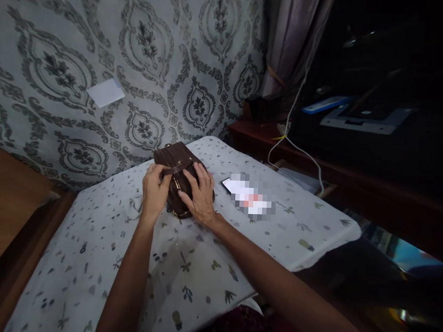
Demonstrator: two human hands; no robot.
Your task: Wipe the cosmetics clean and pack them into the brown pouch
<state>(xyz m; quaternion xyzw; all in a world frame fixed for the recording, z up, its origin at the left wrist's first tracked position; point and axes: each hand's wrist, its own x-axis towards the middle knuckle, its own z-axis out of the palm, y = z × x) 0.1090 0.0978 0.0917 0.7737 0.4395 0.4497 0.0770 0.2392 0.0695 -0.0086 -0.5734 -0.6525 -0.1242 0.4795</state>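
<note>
A brown handbag (171, 157) with gold-coloured zips and a short strap lies on the cloth-covered table. At its left side, my left hand (155, 190) is closed, with thumb and fingers pinching the strap (178, 167). My right hand (200, 194) rests on the bag's right side, fingers spread over the brown surface. A gold zip (177, 183) runs between the two hands. Right of the bag lies a phone (226, 184) with its screen lit and partly blurred out.
The table (106, 230) wears a white cloth with a plant print. Behind it stands a patterned wall with a white paper (106, 92) on it. To the right are a dark red cabinet (255, 133), a hanging white cable (295, 103) and a large dark screen. A small white item (133, 207) lies left of the bag.
</note>
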